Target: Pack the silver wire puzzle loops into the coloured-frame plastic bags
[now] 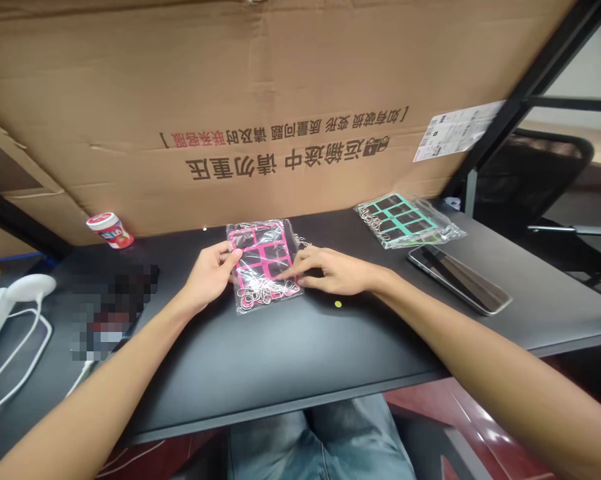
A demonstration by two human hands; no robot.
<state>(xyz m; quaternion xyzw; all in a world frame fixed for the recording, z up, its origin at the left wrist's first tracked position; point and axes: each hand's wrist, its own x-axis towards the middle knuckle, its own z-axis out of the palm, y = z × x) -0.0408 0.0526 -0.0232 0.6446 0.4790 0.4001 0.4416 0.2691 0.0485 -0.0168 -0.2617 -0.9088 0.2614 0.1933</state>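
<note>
A clear plastic bag of pink frames and metal rings (263,261) lies on the black desk (280,353) in front of me. My left hand (211,272) grips the bag's left edge, thumb on top and fingers curled. My right hand (325,270) rests on the bag's right side, fingers stretched flat and pressing on its lower right corner. A similar bag with teal frames (405,219) lies further right, apart from both hands.
A phone (458,279) lies face up on the right. A small red-and-white jar (110,230) sits at the back left. A large cardboard sheet (280,100) walls the desk's back. White cables (15,347) lie at left. A small yellow dot (337,304) sits near my right hand.
</note>
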